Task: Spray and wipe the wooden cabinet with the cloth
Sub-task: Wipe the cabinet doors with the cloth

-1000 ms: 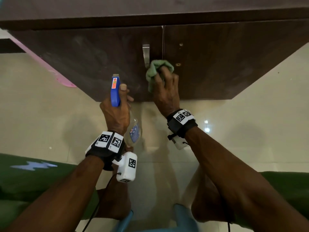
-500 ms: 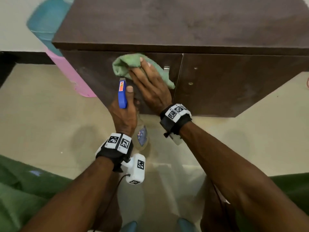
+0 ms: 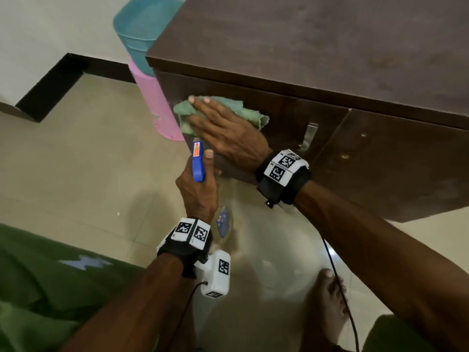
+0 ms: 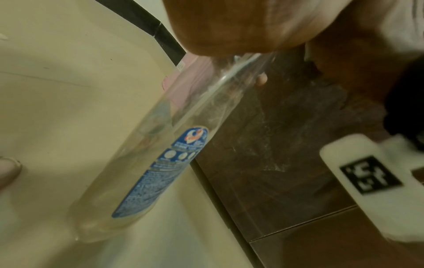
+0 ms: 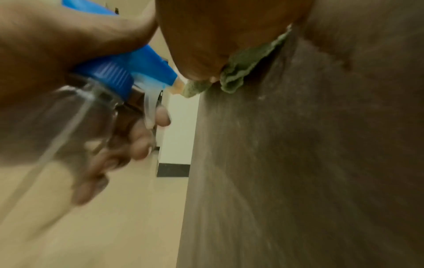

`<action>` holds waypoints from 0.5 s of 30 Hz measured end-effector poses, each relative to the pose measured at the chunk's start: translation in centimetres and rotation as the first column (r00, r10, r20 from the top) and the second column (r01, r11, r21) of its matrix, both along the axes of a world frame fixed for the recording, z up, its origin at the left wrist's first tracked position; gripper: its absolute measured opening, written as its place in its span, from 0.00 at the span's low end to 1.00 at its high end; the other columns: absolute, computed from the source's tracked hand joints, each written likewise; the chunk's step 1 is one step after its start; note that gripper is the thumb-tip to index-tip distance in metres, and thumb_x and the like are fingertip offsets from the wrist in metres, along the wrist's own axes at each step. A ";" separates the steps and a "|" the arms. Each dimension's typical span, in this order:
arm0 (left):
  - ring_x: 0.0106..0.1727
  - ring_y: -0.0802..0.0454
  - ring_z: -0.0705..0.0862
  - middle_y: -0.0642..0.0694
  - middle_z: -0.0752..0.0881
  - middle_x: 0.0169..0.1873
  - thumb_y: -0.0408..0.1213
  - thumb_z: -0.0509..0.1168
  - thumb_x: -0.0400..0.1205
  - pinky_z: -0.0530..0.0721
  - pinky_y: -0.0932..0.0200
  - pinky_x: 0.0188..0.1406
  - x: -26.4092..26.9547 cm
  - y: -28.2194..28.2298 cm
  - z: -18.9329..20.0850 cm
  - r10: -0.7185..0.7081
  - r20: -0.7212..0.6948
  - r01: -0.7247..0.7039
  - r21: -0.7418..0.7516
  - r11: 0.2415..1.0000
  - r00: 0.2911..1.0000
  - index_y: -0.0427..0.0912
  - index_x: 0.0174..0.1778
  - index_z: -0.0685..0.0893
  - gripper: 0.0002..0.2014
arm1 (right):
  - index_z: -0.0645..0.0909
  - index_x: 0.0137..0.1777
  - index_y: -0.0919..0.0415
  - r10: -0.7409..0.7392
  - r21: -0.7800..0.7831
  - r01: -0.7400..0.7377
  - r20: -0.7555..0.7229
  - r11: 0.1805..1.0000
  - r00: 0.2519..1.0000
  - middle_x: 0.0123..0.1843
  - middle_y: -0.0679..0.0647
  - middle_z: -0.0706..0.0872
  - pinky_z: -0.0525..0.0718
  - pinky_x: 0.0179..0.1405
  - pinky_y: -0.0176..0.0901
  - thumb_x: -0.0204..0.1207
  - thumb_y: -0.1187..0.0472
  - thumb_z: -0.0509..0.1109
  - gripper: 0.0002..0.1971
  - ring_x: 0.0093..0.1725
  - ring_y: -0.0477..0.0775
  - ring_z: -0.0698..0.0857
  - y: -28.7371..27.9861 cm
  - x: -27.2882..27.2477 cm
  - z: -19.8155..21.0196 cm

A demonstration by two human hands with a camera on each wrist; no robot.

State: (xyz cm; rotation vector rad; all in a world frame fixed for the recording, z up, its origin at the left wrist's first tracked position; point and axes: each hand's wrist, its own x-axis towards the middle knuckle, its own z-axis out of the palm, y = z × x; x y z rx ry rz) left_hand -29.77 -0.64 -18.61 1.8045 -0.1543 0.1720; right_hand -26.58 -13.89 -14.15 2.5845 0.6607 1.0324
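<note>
A: Starting at the left of the head view, what's there?

B: Green fabric fills the lower left corner. Above it is tiled floor [image 3: 76, 161], and at upper centre-left a teal basket [image 3: 137, 29] sits over a pink bin [image 3: 157, 107], both just beside the cabinet's left end.

A: And the left hand?

B: The left hand [image 3: 198, 191], in the middle of the frame, has its fingers wrapped around the neck of a spray bottle [image 4: 146, 163]. The thumb lies along the blue spray head [image 3: 198, 161]. In the right wrist view a fingertip rests on the clear trigger. The clear bottle body with a blue label hangs below the hand.

A: Moving right?

B: The right hand [image 3: 228, 133] lies flat, fingers straight and together, pressing a green cloth [image 3: 243, 110] against the front of the left door of the dark wooden cabinet [image 3: 330, 59], near its upper left corner. The cloth shows past the fingertips and along the upper side of the hand.

A: Further right?

B: A metal door handle [image 3: 308, 135] sits right of the cloth, close to the seam between the two doors. A bare foot [image 3: 327, 301] is at the lower right.
</note>
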 end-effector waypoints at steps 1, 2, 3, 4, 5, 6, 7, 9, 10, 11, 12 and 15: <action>0.27 0.38 0.86 0.39 0.88 0.26 0.79 0.52 0.75 0.86 0.41 0.33 0.0 0.0 0.1 0.013 -0.011 -0.013 -0.006 1.000 1.000 0.32 0.38 0.83 0.45 | 0.79 0.70 0.71 0.018 0.026 -0.018 0.024 0.999 1.000 0.73 0.66 0.80 0.71 0.79 0.60 0.85 0.70 0.59 0.16 0.76 0.67 0.75 0.5 0.8 0.9; 0.26 0.36 0.86 0.37 0.87 0.26 0.79 0.53 0.75 0.86 0.40 0.32 0.4 0.3 0.2 0.036 -0.018 -0.037 -0.013 0.999 0.999 0.32 0.39 0.83 0.45 | 0.79 0.69 0.71 0.033 0.065 -0.037 0.066 0.997 0.997 0.73 0.65 0.80 0.72 0.78 0.61 0.83 0.71 0.61 0.16 0.76 0.67 0.76 1.3 2.1 1.6; 0.26 0.34 0.85 0.35 0.87 0.26 0.79 0.53 0.74 0.86 0.39 0.32 0.6 0.5 0.3 0.057 -0.029 -0.057 -0.018 0.998 0.998 0.31 0.39 0.83 0.45 | 0.79 0.70 0.70 0.034 0.094 -0.043 0.101 0.995 0.994 0.73 0.64 0.80 0.73 0.77 0.61 0.82 0.72 0.62 0.17 0.76 0.67 0.76 2.0 3.3 2.0; 0.26 0.34 0.85 0.35 0.87 0.26 0.79 0.54 0.74 0.86 0.39 0.31 0.9 0.7 0.5 0.066 -0.044 -0.067 -0.017 0.998 0.997 0.32 0.39 0.83 0.45 | 0.77 0.72 0.70 0.016 0.104 -0.029 0.128 0.994 0.992 0.74 0.64 0.79 0.73 0.77 0.61 0.81 0.73 0.62 0.19 0.76 0.67 0.75 2.7 4.1 2.2; 0.27 0.33 0.86 0.35 0.87 0.27 0.79 0.53 0.74 0.86 0.38 0.32 1.3 1.0 0.7 0.076 -0.055 -0.077 -0.014 0.997 0.996 0.32 0.39 0.83 0.45 | 0.75 0.73 0.71 -0.009 0.091 -0.003 0.129 0.996 0.992 0.75 0.65 0.77 0.72 0.78 0.60 0.81 0.73 0.62 0.20 0.77 0.67 0.74 3.2 4.7 2.1; 0.28 0.33 0.86 0.36 0.87 0.28 0.80 0.53 0.74 0.87 0.38 0.33 1.7 1.2 0.8 0.086 -0.059 -0.086 -0.005 0.996 0.995 0.33 0.40 0.84 0.45 | 0.74 0.74 0.72 -0.032 0.056 0.027 0.091 0.998 0.995 0.76 0.66 0.76 0.70 0.80 0.59 0.81 0.73 0.60 0.21 0.79 0.67 0.72 3.6 5.1 1.7; 0.29 0.33 0.86 0.37 0.88 0.29 0.80 0.52 0.74 0.87 0.37 0.34 2.2 1.6 0.9 0.102 -0.065 -0.101 0.011 0.995 0.993 0.35 0.41 0.84 0.44 | 0.74 0.74 0.72 -0.040 0.015 0.039 0.020 0.999 0.999 0.77 0.67 0.74 0.67 0.82 0.59 0.81 0.72 0.59 0.21 0.80 0.67 0.69 3.9 5.5 1.3; 0.31 0.33 0.86 0.38 0.88 0.30 0.81 0.52 0.73 0.88 0.37 0.35 2.8 2.2 0.9 0.138 -0.098 -0.136 0.034 0.990 0.986 0.38 0.42 0.84 0.43 | 0.78 0.71 0.70 -0.048 -0.111 0.035 -0.122 0.993 0.991 0.75 0.65 0.77 0.62 0.84 0.57 0.81 0.68 0.61 0.19 0.81 0.66 0.67 4.6 6.2 0.3; 0.30 0.34 0.87 0.38 0.88 0.30 0.81 0.52 0.72 0.89 0.37 0.34 2.9 2.5 0.9 0.154 -0.113 -0.151 0.037 0.988 0.981 0.38 0.42 0.84 0.43 | 0.82 0.67 0.68 -0.059 -0.191 0.028 -0.162 0.981 0.985 0.72 0.64 0.80 0.62 0.84 0.57 0.80 0.66 0.64 0.17 0.81 0.66 0.68 4.9 6.6 -0.1; 0.29 0.35 0.87 0.38 0.88 0.29 0.81 0.51 0.72 0.89 0.37 0.34 2.9 2.8 0.7 0.164 -0.118 -0.160 0.045 0.986 0.979 0.38 0.42 0.84 0.44 | 0.85 0.62 0.67 -0.082 -0.273 0.031 -0.177 0.961 0.981 0.69 0.63 0.83 0.63 0.83 0.57 0.78 0.64 0.68 0.14 0.79 0.67 0.71 4.9 7.0 -0.2; 0.29 0.35 0.86 0.39 0.88 0.29 0.81 0.51 0.72 0.89 0.37 0.34 2.8 3.1 0.4 0.163 -0.115 -0.157 0.059 0.986 0.980 0.37 0.42 0.84 0.44 | 0.88 0.57 0.65 -0.080 -0.326 0.024 -0.157 0.945 0.984 0.64 0.61 0.86 0.65 0.82 0.58 0.76 0.63 0.71 0.12 0.77 0.67 0.74 4.8 7.3 -0.1; 0.26 0.37 0.86 0.43 0.89 0.28 0.73 0.56 0.78 0.88 0.38 0.33 2.7 3.4 0.2 0.130 -0.100 -0.126 0.046 0.991 0.986 0.36 0.41 0.84 0.38 | 0.90 0.49 0.62 -0.031 -0.288 0.037 0.025 0.957 0.999 0.56 0.61 0.89 0.74 0.76 0.60 0.75 0.64 0.69 0.08 0.69 0.67 0.81 4.6 8.5 2.2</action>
